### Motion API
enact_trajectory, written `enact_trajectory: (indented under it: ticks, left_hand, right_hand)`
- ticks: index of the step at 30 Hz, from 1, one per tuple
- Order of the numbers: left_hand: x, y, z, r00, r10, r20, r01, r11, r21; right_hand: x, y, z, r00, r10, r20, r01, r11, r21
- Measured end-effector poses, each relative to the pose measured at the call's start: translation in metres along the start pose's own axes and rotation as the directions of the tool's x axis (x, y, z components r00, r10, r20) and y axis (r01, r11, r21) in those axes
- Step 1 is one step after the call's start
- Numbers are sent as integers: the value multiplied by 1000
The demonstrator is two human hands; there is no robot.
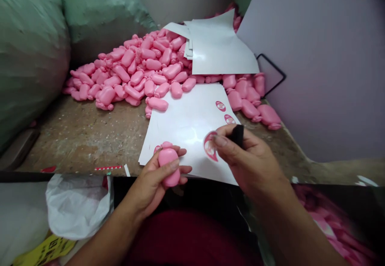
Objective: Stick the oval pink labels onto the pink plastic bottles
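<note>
1. The left hand [154, 182] grips a small pink bottle [167, 156], thumb across its front, neck pointing away from the person.
2. To its right, apart from the bottle, the right hand [251, 162] pinches an oval pink-and-white sticker [209, 147]; a black item [238, 135], too unclear to name, sits among its fingers.
3. Beneath and beyond both hands lies a white sheet [183, 117] with a few more ovals.
4. Beyond the left hand, many pink bottles form a heap [129, 71], with green sacks [99, 13] behind.

Open room over white sheets [183, 117], pink heap [128, 57] behind
</note>
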State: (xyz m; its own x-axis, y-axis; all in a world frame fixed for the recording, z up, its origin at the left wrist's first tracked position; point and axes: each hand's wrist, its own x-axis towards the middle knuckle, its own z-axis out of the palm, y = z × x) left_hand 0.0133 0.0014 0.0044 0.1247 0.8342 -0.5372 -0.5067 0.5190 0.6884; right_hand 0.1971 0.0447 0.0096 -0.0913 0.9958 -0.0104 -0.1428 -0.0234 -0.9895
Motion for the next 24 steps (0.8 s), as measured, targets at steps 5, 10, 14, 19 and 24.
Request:
enact_trajectory:
  ticks: [5, 10, 14, 19, 24]
  left_hand:
    - [10, 1, 11, 1000, -19, -10, 16, 969, -246]
    - [10, 1, 24, 998, 3, -64, -19, 970, -241]
    - [10, -2, 25, 994, 28, -101, -52, 969, -242]
    - [11, -7, 21, 993, 83, -84, -99, 973, -207]
    - [10, -11, 18, 992, 96, -84, -110, 976, -189]
  right_hand:
    - [-8, 3, 20, 961, 210, 183, -202, 978, -60]
    - [-11, 11, 31, 942, 292, 162, -272, 953, -137]
    - [-9, 11, 32, 945, 277, 174, -246, 953, -177]
    - [-10, 12, 33, 946, 272, 174, -238, 952, -192]
    - [-10, 14, 34, 946, 278, 166, -252, 954, -163]
